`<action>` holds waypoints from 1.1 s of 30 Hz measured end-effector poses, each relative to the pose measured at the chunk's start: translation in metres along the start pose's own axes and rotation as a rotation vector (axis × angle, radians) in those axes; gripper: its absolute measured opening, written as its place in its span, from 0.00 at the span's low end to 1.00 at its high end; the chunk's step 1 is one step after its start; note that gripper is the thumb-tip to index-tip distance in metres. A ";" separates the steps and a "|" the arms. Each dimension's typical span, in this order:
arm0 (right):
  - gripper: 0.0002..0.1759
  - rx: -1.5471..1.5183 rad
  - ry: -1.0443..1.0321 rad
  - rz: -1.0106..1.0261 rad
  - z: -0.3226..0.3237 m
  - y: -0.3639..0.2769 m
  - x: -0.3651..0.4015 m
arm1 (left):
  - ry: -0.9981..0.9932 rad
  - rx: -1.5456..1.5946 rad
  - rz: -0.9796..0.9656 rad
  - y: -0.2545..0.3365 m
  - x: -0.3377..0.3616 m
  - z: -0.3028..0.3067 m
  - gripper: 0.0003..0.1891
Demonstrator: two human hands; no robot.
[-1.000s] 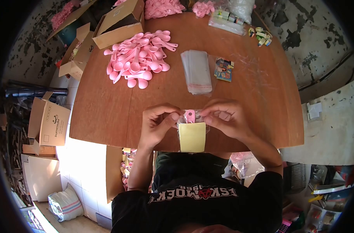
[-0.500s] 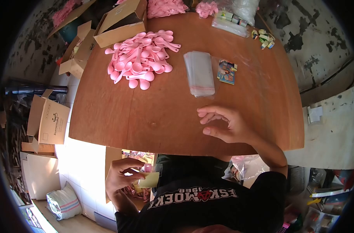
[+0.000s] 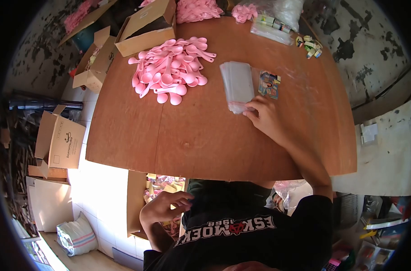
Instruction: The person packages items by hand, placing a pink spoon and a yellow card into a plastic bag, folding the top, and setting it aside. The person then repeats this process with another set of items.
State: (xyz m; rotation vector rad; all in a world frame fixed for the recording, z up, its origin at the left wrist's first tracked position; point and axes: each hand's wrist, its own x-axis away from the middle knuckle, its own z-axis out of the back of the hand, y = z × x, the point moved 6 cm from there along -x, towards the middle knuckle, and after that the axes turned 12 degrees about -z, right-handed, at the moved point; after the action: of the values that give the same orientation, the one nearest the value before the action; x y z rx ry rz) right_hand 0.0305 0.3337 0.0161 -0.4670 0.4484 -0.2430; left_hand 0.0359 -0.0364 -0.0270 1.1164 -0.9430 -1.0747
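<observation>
My right hand (image 3: 265, 116) reaches over the table with thumb and forefinger pinched at the lower right corner of a stack of clear plastic bags (image 3: 239, 86). Small printed cards (image 3: 269, 84) lie just beyond that hand, right of the bags. Near my body, past the table's front edge, my left hand (image 3: 168, 207) hangs with fingers apart and nothing in it. Below and behind it stands an open carton of packed pieces (image 3: 162, 184). A heap of pink plastic spoons (image 3: 169, 72) covers the table's back left.
The wooden table (image 3: 205, 140) spans the middle. An open cardboard box (image 3: 146, 31) stands at its back left, with bagged pink pieces (image 3: 198, 10) beside it. Small folded items (image 3: 310, 47) lie at the back right. More cartons (image 3: 61, 140) stand on the left.
My right hand has moved forward onto the bag stack. My left hand has let go of the small packet with a yellow card. The view has shifted slightly.
</observation>
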 end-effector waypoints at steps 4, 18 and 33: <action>0.08 -0.027 0.113 0.036 -0.001 0.004 0.006 | -0.271 0.046 -0.488 0.099 -0.073 -0.005 0.18; 0.06 0.050 0.282 0.142 0.012 -0.002 0.023 | 0.230 -0.761 -0.546 0.043 -0.261 0.059 0.22; 0.13 -0.144 0.244 0.369 0.023 -0.027 0.030 | 0.323 -0.892 -0.971 0.043 -0.252 0.061 0.14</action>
State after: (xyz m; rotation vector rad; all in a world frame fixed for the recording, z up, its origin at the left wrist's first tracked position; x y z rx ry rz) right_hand 0.0637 0.3093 0.0365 -0.4878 0.7839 0.0911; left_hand -0.0722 0.1994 0.0140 0.8994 0.4385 -1.7571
